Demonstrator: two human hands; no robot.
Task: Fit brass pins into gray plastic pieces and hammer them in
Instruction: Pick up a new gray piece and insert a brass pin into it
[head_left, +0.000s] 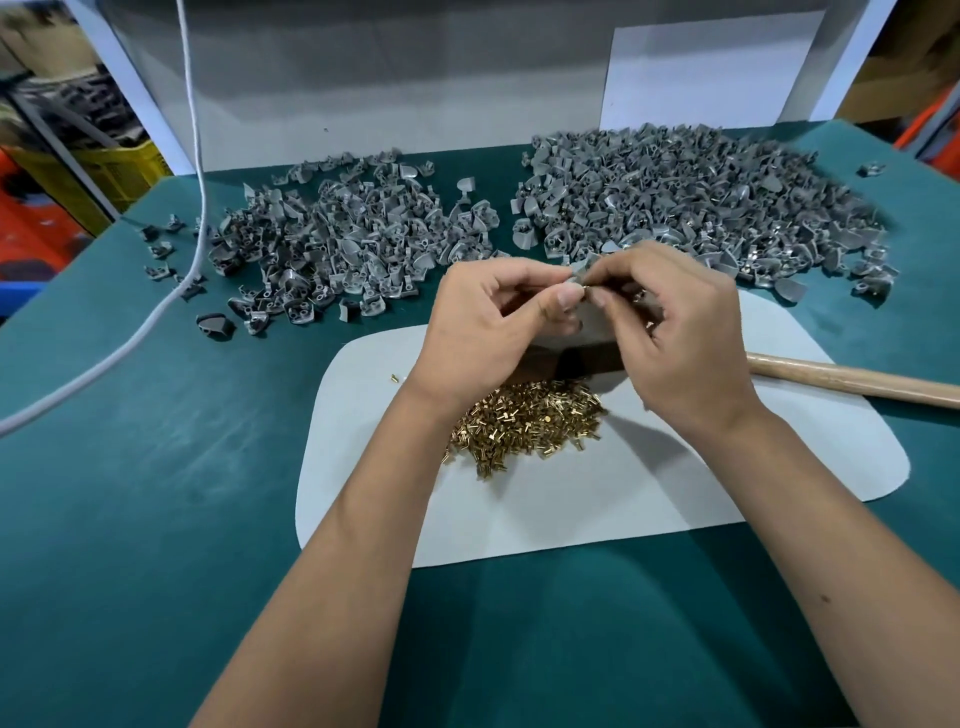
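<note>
Near table edge on green cloth (156, 493) open, both sides of white mat (571, 509). Far side blocked by left gray pile (332, 234) and right gray pile (691, 192), narrow lane between. Brass pin heap (524, 426) mid-mat, wooden handle (852, 382) crosses right, white cord (130, 338) trails left

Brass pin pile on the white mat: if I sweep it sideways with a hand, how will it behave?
The brass pin pile is loose, so it would probably spread rather than slide as one. The pins look short, smooth and headed, so they likely roll in arcs; one stray pin already lies apart. The white mat looks smooth, offering little grip.
</note>
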